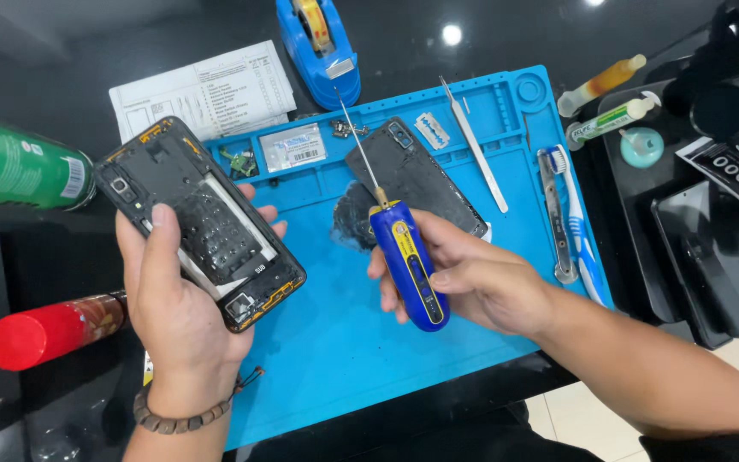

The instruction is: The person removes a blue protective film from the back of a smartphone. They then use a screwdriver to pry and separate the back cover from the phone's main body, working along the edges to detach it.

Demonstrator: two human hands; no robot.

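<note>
My left hand (pixel 177 312) holds an opened black phone frame (pixel 198 218) with its inside facing up, thumb laid across the left edge. A blue and yellow electric screwdriver (pixel 408 265) sits in my right hand (pixel 472 278), its thin bit pointing up and away over the blue work mat (pixel 335 342). Just behind the screwdriver, a dark phone back cover (pixel 425 175) lies on the mat.
On the mat lie tweezers (pixel 474 141), a razor blade (pixel 432 130), a toothbrush (pixel 576 218), a metal tool (pixel 558 222) and small parts. A blue tape dispenser (pixel 318 47), a paper sheet (pixel 203 90), a green can (pixel 19 167), a red-capped can (pixel 49 329) and glue tubes (pixel 609 115) surround it.
</note>
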